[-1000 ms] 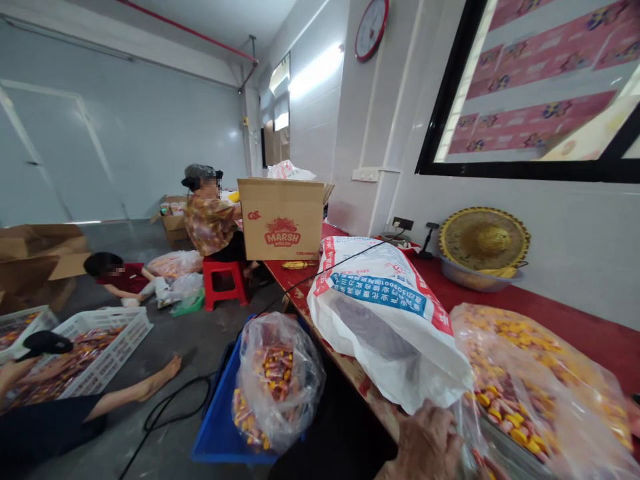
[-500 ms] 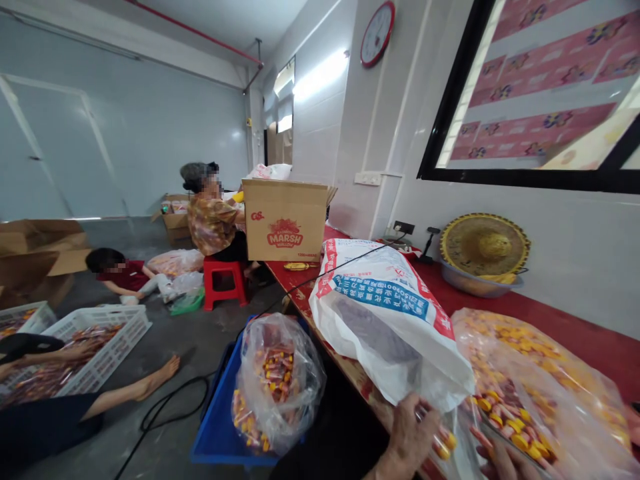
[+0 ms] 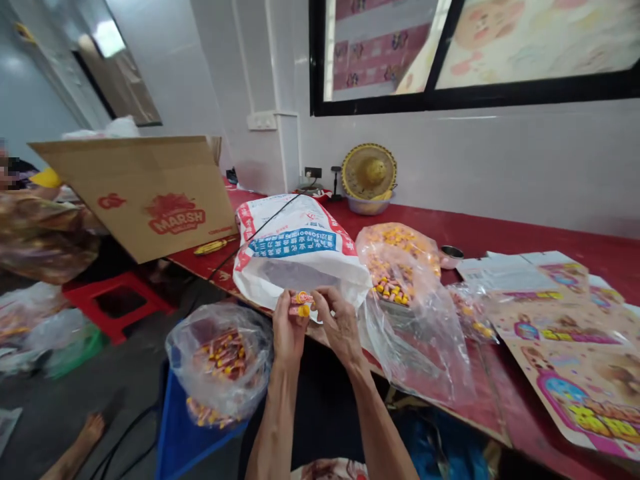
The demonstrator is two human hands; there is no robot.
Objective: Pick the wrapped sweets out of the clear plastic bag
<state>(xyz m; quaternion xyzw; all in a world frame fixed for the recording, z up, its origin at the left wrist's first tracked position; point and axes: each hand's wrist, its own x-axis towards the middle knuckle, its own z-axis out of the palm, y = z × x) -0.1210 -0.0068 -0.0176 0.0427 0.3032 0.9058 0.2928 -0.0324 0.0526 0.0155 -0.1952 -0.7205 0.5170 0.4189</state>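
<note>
Small pink-and-yellow candy tubes point(image 3: 302, 299) lie between my hands, above the front edge of the red table. My left hand point(image 3: 287, 333) is closed round their left side. From the right, my right hand point(image 3: 341, 325) pinches at their other end, fingertips bent together. Just behind the fingers lies a white woven sack point(image 3: 310, 243) with its mouth toward me. A clear plastic bag point(image 3: 400, 257) full of similar yellow-capped tubes rests right of the sack. Lower left, another clear bag point(image 3: 223, 353) of tubes sits in a blue crate point(image 3: 185, 427).
A large cardboard box point(image 3: 150, 200) stands at the left table end, near a co-worker's patterned sleeve point(image 3: 45, 230) and a red stool point(image 3: 117, 303). Printed card sheets point(image 3: 565, 340) and a metal cup point(image 3: 451, 255) lie right. A black cable point(image 3: 250, 235) crosses the sack.
The view has swung to the right, bringing the printed sheets into sight. My hands, earlier apart at the bottom right with tubes in the fingers, are now together in front of the sack.
</note>
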